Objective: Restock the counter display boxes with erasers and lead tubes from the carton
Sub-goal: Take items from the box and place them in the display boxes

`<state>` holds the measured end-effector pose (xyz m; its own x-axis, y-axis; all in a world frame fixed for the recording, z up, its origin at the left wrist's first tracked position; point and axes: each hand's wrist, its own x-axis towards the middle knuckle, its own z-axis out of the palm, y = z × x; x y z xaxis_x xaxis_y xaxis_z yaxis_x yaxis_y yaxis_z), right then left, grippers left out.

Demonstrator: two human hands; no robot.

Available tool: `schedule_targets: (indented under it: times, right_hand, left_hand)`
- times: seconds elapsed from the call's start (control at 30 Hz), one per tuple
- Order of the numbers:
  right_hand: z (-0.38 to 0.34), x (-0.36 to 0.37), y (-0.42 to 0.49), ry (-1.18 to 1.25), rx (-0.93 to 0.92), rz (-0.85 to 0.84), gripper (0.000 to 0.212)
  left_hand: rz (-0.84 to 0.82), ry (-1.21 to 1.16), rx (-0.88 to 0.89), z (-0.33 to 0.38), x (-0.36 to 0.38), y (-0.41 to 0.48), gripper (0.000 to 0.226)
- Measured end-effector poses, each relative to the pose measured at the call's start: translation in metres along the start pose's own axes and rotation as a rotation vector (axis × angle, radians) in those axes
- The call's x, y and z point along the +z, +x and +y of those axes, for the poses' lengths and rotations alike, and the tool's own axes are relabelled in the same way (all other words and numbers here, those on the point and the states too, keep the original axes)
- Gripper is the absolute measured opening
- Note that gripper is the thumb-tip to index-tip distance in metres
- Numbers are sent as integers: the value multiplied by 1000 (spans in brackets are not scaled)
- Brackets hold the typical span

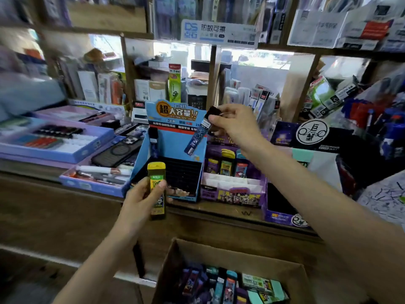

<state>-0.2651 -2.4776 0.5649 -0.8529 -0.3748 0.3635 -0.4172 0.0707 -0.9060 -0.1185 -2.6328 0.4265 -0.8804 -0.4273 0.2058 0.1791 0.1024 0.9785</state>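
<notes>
Pinch: our right hand holds blue lead tube by black cap, tilted above blue display box, frame centre. Our left hand wraps yellow-capped tube, upright, lower centre.

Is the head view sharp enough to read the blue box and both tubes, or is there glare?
Head view: blue box, yellow tube and blue tube are fairly sharp mid-frame; left edge and top shelves blur; window backlight behind glares white; shelves bow.

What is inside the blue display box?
One dark tube stands at its back left; the black slotted insert otherwise looks empty. The left hand and its yellow-capped tube cover the front-left corner.
</notes>
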Motion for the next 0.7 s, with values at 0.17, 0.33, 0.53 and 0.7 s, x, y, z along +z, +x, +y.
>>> schedule_targets:
  times: [0.17,0.33,0.53,0.7]
  right_hand:
    - [10,70,39,-267,-77,-9,13]
    - [37,109,51,-424,-159,-74,21]
    - [53,120,57,-503,-154,-119,25]
    - [61,127,63,-538,-74,-136,33]
  left_hand:
    - [97,10,17,-7,-43,8,22]
    - [124,10,19,-22,-60,7,21]
    - [130,-7,9,-35,-61,8,15]
    - [130,-29,-15,-37,-62,11,14]
